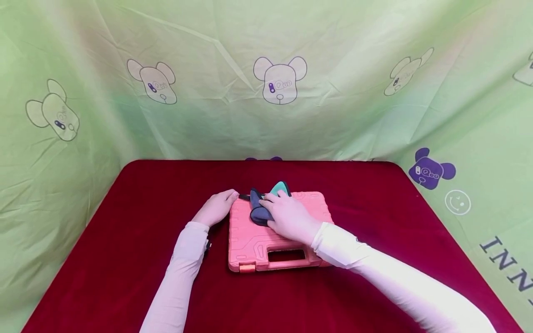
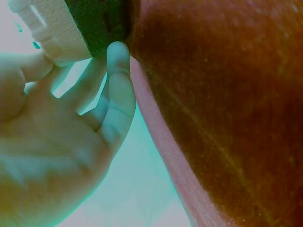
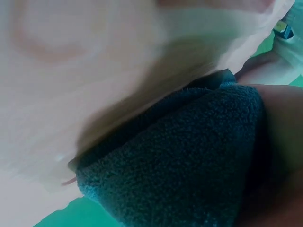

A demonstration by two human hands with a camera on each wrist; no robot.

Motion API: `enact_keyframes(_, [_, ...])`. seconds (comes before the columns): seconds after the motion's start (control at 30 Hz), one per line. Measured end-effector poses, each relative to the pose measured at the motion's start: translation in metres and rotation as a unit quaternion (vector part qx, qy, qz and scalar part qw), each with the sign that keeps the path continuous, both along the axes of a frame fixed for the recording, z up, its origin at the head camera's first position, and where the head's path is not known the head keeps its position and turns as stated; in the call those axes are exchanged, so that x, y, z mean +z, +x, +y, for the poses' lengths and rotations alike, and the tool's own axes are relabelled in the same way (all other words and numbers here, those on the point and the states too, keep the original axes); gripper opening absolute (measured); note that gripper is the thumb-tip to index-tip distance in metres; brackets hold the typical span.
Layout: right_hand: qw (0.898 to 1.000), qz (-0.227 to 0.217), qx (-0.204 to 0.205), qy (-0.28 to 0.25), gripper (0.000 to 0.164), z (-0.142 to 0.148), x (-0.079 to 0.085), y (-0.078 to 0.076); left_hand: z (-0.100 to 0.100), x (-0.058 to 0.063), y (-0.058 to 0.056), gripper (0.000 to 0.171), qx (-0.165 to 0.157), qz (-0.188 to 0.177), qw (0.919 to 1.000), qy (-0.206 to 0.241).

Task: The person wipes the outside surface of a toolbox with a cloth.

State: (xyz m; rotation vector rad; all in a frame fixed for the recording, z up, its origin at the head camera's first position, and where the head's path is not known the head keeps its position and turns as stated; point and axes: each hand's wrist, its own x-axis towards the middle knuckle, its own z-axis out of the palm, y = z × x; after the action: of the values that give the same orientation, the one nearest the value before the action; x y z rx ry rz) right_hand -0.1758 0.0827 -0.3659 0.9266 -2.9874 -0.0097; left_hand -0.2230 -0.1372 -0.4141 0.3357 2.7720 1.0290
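A pink plastic carrying case (image 1: 250, 240) with a handle cut-out lies flat on the red table. My left hand (image 1: 215, 208) holds the case by its far left corner; in the left wrist view the fingers (image 2: 118, 90) reach round the corner's side wall. On the case's lid, my right hand (image 1: 291, 219) grips a folded cloth (image 1: 260, 215), dark blue on one side and green on another. Close up in the right wrist view, the cloth (image 3: 175, 156) looks fluffy and bunched against the pale lid surface. The right fingertips are hidden there.
The red cloth-covered table (image 1: 145, 240) spreads around the case on every side. Behind and beside it hangs a light green curtain (image 1: 216, 125) printed with bear heads. An orange latch (image 1: 247, 268) sits on the case's near edge.
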Motion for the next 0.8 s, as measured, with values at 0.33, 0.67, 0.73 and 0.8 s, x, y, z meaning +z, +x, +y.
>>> enact_keyframes(0.33, [1.000, -0.007, -0.017, -0.009, 0.053, 0.016, 0.001, -0.009, 0.000, -0.002, -0.001, 0.032, -0.001, 0.002, 1.0000, -0.005])
enact_keyframes(0.67, [1.000, 0.001, -0.008, 0.005, 0.055, 0.014, 0.001, -0.005, 0.002, -0.001, 0.001, 0.030, -0.009, 0.004, 1.0000, -0.002])
enact_keyframes(0.73, [1.000, 0.007, -0.006, 0.013, 0.055, 0.012, 0.002, -0.002, 0.002, -0.001, 0.001, 0.030, -0.011, 0.003, 0.9999, -0.002])
enact_keyframes(0.8, [1.000, 0.017, 0.001, 0.018, 0.054, 0.010, 0.003, 0.001, 0.001, -0.001, 0.001, 0.030, -0.013, 0.005, 0.9999, -0.001])
